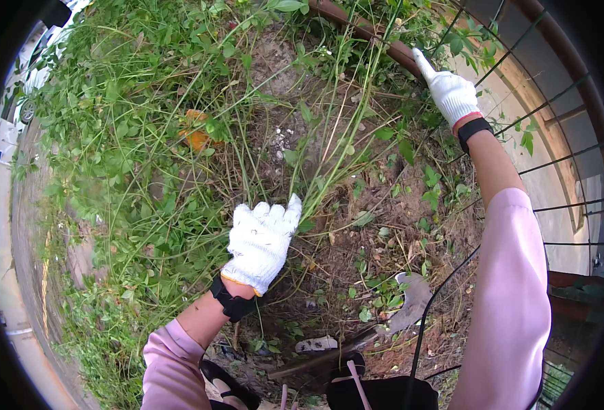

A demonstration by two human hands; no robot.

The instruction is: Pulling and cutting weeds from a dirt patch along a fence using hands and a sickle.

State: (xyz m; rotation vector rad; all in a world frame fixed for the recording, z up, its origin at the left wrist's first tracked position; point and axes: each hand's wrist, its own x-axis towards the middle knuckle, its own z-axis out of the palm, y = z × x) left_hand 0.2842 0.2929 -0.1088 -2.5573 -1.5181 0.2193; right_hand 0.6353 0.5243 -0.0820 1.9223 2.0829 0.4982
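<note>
My left hand (262, 243), in a white knit glove flecked with dark bits, is closed around a bunch of long green weed stems (327, 177). The stems fan out upward from it across the soil. My right hand (449, 89), gloved in white with a red cuff edge, is at the brown metal rail (363, 28) of a wire fence. One finger stretches along the rail; the others are bent away from view, and whether they grip anything is hidden. Leafy weeds (122, 133) grow thickly left of my left hand.
A grey metal tool blade (409, 302) lies on the soil near my feet, beside a wooden handle (312, 361). Wire mesh (553, 161) lines the right side. A black cable (427, 312) hangs by my right arm. An orange scrap (196, 133) sits among weeds.
</note>
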